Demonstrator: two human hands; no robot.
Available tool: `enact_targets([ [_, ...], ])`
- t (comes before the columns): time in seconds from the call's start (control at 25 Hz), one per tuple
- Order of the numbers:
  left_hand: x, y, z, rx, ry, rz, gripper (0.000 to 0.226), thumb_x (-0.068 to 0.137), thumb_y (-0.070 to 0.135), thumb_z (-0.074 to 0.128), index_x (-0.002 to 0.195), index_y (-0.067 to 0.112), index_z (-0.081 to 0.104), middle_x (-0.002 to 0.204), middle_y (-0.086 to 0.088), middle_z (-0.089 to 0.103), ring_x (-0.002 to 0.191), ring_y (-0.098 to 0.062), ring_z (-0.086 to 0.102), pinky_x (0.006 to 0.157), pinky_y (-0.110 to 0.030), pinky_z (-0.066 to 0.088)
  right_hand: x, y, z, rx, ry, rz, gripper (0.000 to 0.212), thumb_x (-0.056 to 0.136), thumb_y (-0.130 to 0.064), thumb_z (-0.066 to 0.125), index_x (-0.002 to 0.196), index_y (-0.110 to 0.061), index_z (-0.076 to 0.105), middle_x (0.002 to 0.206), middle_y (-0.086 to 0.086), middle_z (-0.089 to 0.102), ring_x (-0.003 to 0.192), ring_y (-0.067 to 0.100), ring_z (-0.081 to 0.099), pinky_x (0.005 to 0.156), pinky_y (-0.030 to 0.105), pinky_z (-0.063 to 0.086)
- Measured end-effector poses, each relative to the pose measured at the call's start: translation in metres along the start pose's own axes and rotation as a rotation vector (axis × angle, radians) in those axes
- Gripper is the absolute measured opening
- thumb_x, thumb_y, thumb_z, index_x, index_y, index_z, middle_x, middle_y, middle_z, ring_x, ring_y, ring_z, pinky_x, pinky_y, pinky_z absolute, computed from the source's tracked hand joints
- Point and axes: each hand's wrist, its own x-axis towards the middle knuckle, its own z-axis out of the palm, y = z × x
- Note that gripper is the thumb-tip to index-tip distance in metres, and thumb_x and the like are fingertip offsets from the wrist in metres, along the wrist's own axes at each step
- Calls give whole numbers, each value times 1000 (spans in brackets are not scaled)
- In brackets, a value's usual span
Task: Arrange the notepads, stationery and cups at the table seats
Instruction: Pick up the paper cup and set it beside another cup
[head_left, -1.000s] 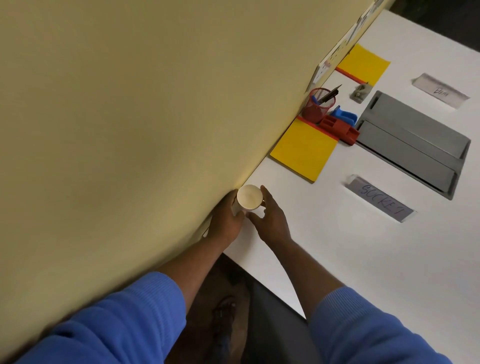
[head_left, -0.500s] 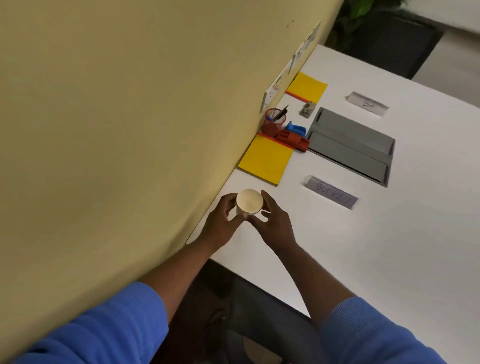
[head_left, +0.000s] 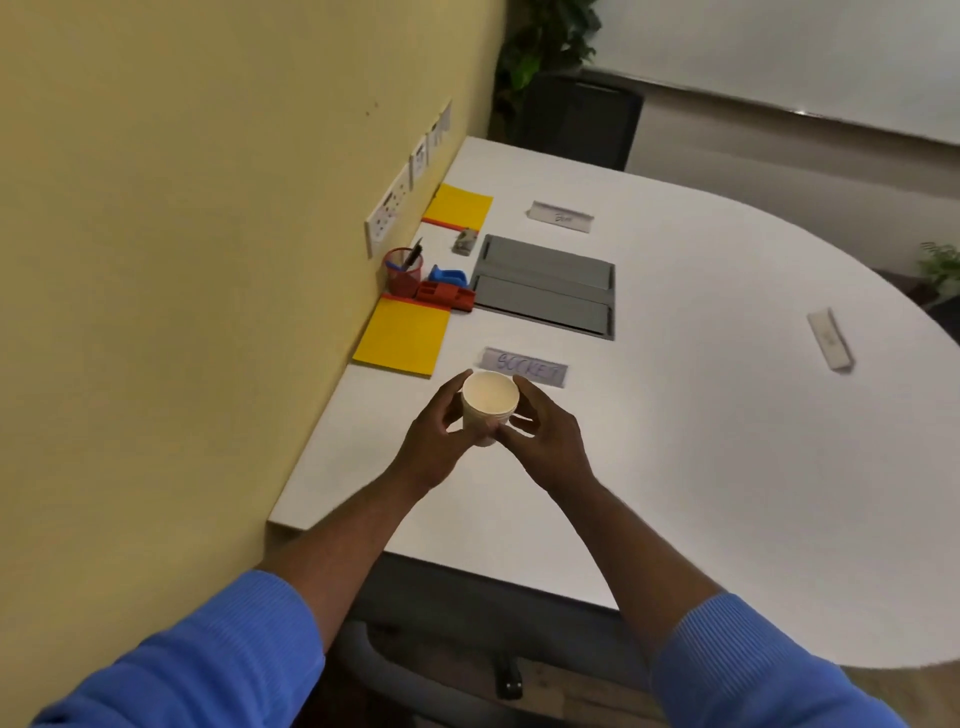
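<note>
Change: paper cup (head_left: 489, 402) carried out from the wall, over the desk (head_left: 701, 415) | Hold: left hand (head_left: 434, 441) and right hand (head_left: 545, 441), fingers curled round its sides | Position: just before the name card (head_left: 524, 366), near the yellow notepad (head_left: 402, 336) | Step: seating a cup; next, likely set it upright beside the notepad.

This was an office meeting room. A large white table (head_left: 727, 467) with a rounded end carried folded name cards (head_left: 561, 217), a grey power hatch (head_left: 545, 283) set into its top, yellow notepads (head_left: 402, 336) and a red pen pot (head_left: 402, 273). A whiteboard (head_left: 779, 52), a dark chair (head_left: 582, 119) and a potted plant (head_left: 545, 41) stood beyond.
</note>
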Motion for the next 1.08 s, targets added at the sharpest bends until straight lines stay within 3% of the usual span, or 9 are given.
enact_targets([
  [0.12,-7,26,54,-20,-23,30,64,89,28,77,145,28,46,143,5,56,130,-12,55,103,-24,51,-27,13,-52,103,35,-23,57,91,-28,76,143,-20,56,135,-7,66,121,7,63,100,36,56],
  [0.24,-17,45,116,-34,-49,37,71,82,40,76,145,25,48,142,3,58,128,-13,57,103,-33,53,-59,33,-110,160,73,-15,50,94,-24,73,141,-19,58,133,-8,67,119,7,64,98,32,57],
  [0.44,-35,70,221,-60,-73,39,54,86,33,80,134,35,56,128,12,65,113,-1,64,94,-32,55,-105,69,-204,163,141,27,62,87,-38,79,141,-18,57,133,-7,66,115,7,65,94,26,57],
  [0.6,-43,85,295,-64,-131,64,63,72,53,80,129,41,58,125,12,68,113,-2,64,95,-31,56,-131,90,-276,111,164,73,62,86,-39,80,140,-18,57,128,-9,64,108,7,66,86,15,54],
  [0.76,-40,100,353,-60,-189,93,63,73,51,79,131,42,56,124,11,68,113,-1,64,96,-27,53,-145,104,-332,89,202,121,54,83,-40,82,130,-20,62,118,-10,67,100,4,67,77,9,50],
  [0.96,-19,102,398,17,-240,111,63,75,52,75,133,39,55,120,10,70,116,-2,63,91,-23,50,-139,129,-374,59,205,168,48,80,-41,84,120,-23,64,115,-11,67,102,6,65,79,16,52],
  [1.08,0,92,415,67,-234,110,59,82,49,74,136,40,51,121,11,68,119,-1,60,94,-29,52,-124,146,-387,25,158,183,46,80,-41,84,118,-24,64,114,-12,67,102,6,64,80,19,52],
])
